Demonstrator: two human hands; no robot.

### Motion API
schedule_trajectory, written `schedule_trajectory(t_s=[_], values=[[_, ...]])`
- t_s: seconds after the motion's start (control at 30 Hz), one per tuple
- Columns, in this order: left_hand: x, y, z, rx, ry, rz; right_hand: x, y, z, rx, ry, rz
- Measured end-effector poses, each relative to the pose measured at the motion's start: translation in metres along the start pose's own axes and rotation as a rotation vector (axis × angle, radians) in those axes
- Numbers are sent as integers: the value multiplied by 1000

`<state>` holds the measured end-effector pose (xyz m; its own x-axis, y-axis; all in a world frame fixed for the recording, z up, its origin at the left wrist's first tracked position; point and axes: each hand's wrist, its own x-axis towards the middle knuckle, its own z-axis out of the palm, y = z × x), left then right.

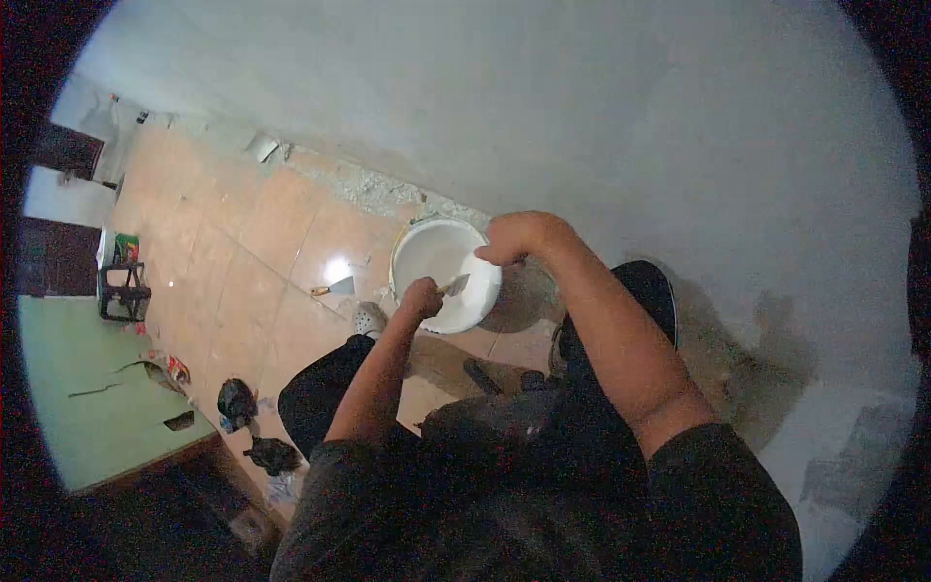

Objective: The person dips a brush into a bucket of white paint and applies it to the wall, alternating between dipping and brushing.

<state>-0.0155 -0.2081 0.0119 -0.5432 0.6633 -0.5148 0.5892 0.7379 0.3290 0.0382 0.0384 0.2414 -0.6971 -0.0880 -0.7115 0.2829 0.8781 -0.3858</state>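
A white bucket stands on the tiled floor beside the wall, with pale material inside. My left hand is closed around the handle of a small putty knife, whose blade is inside the bucket. At the bucket's upper right rim is my right hand, its fingers curled onto the edge. A second putty knife with a wide blade and a wooden handle lies on the floor left of the bucket.
Crumbled debris runs along the foot of the grey wall. Black plastic bags lie at the lower left, near a green panel. A dark crate is farther left. My shoe is beside the bucket.
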Motion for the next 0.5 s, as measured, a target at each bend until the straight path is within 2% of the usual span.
schedule_trajectory(t_s=[0.03, 0.17, 0.3, 0.4, 0.43, 0.5], values=[[29, -20, 30, 147, -47, 55, 3, -3, 2, -1, 14, 1], [49, -13, 35, 52, -60, 50, 3, -10, -2, 45, -25, -13], [62, -7, 53, 96, 17, -53, -15, -12, -9, 0, 16, -63], [48, 10, 53, -115, 124, -261, -3, -5, 0, -39, 42, -88], [50, 6, 60, -96, 76, -239, 1, -3, 3, -48, 58, -95], [57, -2, 81, -68, 101, -193, 0, -2, 4, -34, 47, -86]])
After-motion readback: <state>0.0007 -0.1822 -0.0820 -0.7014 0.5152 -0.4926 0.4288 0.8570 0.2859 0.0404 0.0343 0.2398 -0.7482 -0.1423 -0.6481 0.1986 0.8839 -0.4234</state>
